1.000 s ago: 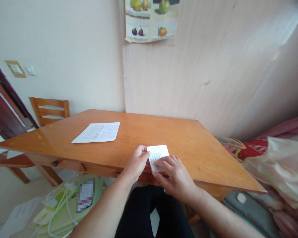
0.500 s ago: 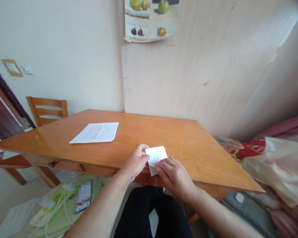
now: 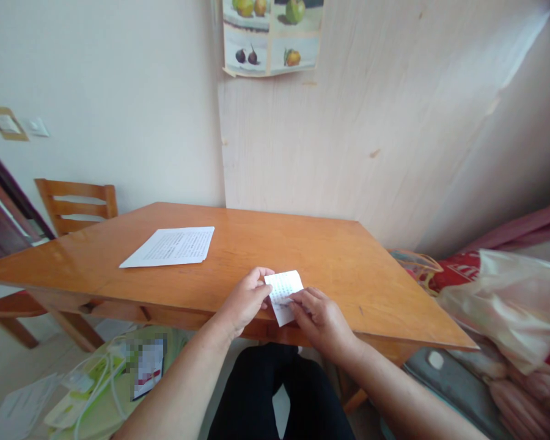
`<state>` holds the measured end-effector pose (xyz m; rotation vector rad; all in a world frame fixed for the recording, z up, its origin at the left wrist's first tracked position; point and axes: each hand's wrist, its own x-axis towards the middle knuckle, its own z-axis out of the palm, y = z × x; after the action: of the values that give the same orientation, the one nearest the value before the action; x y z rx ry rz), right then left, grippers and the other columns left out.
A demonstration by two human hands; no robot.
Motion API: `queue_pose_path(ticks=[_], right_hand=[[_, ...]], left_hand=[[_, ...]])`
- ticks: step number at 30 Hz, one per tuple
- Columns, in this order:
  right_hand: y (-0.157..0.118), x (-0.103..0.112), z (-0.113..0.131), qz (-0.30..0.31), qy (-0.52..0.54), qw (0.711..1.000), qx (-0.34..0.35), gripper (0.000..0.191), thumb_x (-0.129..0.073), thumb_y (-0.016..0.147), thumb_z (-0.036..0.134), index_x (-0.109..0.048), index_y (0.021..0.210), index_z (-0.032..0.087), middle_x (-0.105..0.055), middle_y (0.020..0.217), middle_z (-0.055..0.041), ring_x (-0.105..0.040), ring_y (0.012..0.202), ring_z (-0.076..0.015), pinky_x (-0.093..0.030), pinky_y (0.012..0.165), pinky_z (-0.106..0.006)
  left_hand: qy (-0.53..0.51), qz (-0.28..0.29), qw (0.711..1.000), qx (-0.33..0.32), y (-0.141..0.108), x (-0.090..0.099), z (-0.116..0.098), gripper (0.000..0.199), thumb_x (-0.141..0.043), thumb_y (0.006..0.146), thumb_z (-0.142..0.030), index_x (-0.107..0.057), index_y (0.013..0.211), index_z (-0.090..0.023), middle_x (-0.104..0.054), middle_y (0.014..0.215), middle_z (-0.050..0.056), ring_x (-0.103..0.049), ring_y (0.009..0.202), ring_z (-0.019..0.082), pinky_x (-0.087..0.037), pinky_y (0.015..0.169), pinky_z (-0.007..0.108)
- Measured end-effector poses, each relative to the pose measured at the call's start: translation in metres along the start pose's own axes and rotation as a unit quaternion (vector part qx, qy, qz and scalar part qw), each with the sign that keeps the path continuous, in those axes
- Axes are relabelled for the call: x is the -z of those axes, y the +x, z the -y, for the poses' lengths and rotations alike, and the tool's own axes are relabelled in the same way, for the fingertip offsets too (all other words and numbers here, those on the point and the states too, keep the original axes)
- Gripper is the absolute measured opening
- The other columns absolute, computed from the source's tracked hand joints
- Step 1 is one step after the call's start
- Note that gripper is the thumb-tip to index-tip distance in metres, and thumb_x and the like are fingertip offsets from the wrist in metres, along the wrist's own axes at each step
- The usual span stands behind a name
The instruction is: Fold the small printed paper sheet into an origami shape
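A small piece of white paper (image 3: 285, 287) with rows of print is held over the front edge of the wooden table (image 3: 275, 238). My left hand (image 3: 248, 300) pinches its left edge between thumb and fingers. On the lower right side of the paper, my right hand (image 3: 323, 319) is closed with thumb and fingertips on it. Part of the paper's right side is hidden by the right fingers. A stack of printed white sheets (image 3: 172, 245) lies on the table to the left.
A wooden chair (image 3: 80, 198) stands behind the table's left end. Plastic bags (image 3: 508, 299) and a grey case (image 3: 456, 388) are at the right. Cables and a green surface (image 3: 105, 403) lie below at the left. Fruit pictures (image 3: 272, 36) hang on the wall.
The view has shifted slightly, so the scene sits further left. My right fingers have changed from lying across the paper to a pinch at its right side, and its lower part shows more.
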<state>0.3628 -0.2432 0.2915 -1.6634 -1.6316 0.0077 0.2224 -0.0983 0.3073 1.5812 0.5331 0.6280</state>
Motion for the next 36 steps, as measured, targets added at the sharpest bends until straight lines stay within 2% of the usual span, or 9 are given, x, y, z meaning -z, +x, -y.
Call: queue_pose_path(ticks=[5,10,13,15,17,21,25,30,36], right_hand=[[0.002,-0.002,-0.004,-0.006,0.034,0.999,-0.039,0.018,-0.051,0.099,0.029,-0.067,0.095,0.022,-0.065,0.090,-0.0050,-0.061,0.082,-0.0190,-0.046,0.071,-0.030],[-0.002,0.001,0.001,-0.010,0.067,0.998,-0.019,0.019,-0.056,0.097,0.036,-0.070,0.100,0.024,-0.068,0.096,-0.0063,-0.063,0.088,-0.0207,-0.049,0.076,-0.033],[-0.003,0.006,-0.001,-0.100,0.087,0.991,-0.035,0.024,-0.056,0.096,0.040,-0.069,0.108,0.025,-0.068,0.106,-0.0089,-0.063,0.099,-0.0239,-0.051,0.084,-0.037],[-0.001,0.010,-0.006,-0.177,0.094,0.977,-0.073,0.026,-0.055,0.096,0.043,-0.068,0.109,0.024,-0.067,0.109,-0.0100,-0.063,0.102,-0.0253,-0.050,0.086,-0.039],[0.001,0.014,-0.010,-0.213,0.133,0.960,-0.122,0.029,-0.056,0.095,0.046,-0.068,0.109,0.023,-0.068,0.110,-0.0103,-0.063,0.101,-0.0255,-0.050,0.085,-0.039],[0.007,0.021,-0.007,-0.164,0.294,0.923,-0.187,0.034,-0.059,0.092,0.049,-0.068,0.108,0.021,-0.070,0.102,-0.0086,-0.063,0.093,-0.0228,-0.049,0.079,-0.036],[0.007,0.023,0.010,-0.106,0.406,0.886,-0.199,0.032,-0.062,0.091,0.048,-0.069,0.106,0.021,-0.070,0.096,-0.0065,-0.061,0.084,-0.0192,-0.046,0.071,-0.031],[0.008,0.025,0.030,-0.073,0.462,0.868,-0.165,0.026,-0.063,0.093,0.045,-0.068,0.089,0.020,-0.064,0.082,-0.0021,-0.056,0.073,-0.0142,-0.042,0.067,-0.028],[0.011,0.026,0.035,-0.035,0.493,0.856,-0.155,0.024,-0.066,0.091,0.043,-0.071,0.095,0.020,-0.063,0.081,-0.0013,-0.054,0.070,-0.0125,-0.040,0.064,-0.026]], left_hand=[[0.003,0.011,1.000,-0.008,-0.001,0.001,0.001,0.023,-0.060,0.086,-0.033,-0.062,0.104,-0.020,-0.068,0.097,0.005,-0.062,0.081,0.018,-0.047,0.066,0.025],[-0.033,-0.009,0.999,-0.002,0.000,-0.001,0.002,0.024,-0.064,0.081,-0.028,-0.062,0.103,-0.019,-0.068,0.084,0.002,-0.060,0.070,0.016,-0.044,0.062,0.023],[-0.068,-0.033,0.997,0.009,0.002,-0.001,0.005,0.026,-0.064,0.079,-0.029,-0.061,0.103,-0.020,-0.067,0.081,0.000,-0.061,0.069,0.016,-0.045,0.062,0.024],[-0.098,-0.039,0.994,0.013,0.003,0.000,0.007,0.026,-0.065,0.079,-0.029,-0.062,0.103,-0.020,-0.068,0.083,0.001,-0.062,0.072,0.016,-0.046,0.064,0.025],[-0.141,-0.039,0.989,0.018,0.003,0.001,0.007,0.026,-0.065,0.079,-0.028,-0.062,0.103,-0.020,-0.069,0.086,0.002,-0.063,0.075,0.016,-0.047,0.067,0.025],[-0.248,-0.036,0.968,0.029,0.000,0.000,0.002,0.023,-0.066,0.079,-0.027,-0.060,0.100,-0.019,-0.069,0.088,0.003,-0.066,0.077,0.017,-0.051,0.072,0.029],[-0.319,-0.039,0.944,0.074,-0.004,-0.004,-0.003,0.021,-0.068,0.079,-0.024,-0.057,0.097,-0.021,-0.068,0.083,0.000,-0.067,0.072,0.017,-0.052,0.068,0.030],[-0.360,-0.036,0.926,0.105,-0.009,-0.007,-0.003,0.017,-0.065,0.081,-0.025,-0.057,0.095,-0.022,-0.069,0.082,0.000,-0.068,0.070,0.018,-0.052,0.066,0.031],[-0.371,-0.039,0.919,0.131,-0.014,-0.007,-0.003,0.015,-0.066,0.081,-0.024,-0.060,0.094,-0.021,-0.071,0.078,0.001,-0.069,0.068,0.020,-0.051,0.062,0.030]])
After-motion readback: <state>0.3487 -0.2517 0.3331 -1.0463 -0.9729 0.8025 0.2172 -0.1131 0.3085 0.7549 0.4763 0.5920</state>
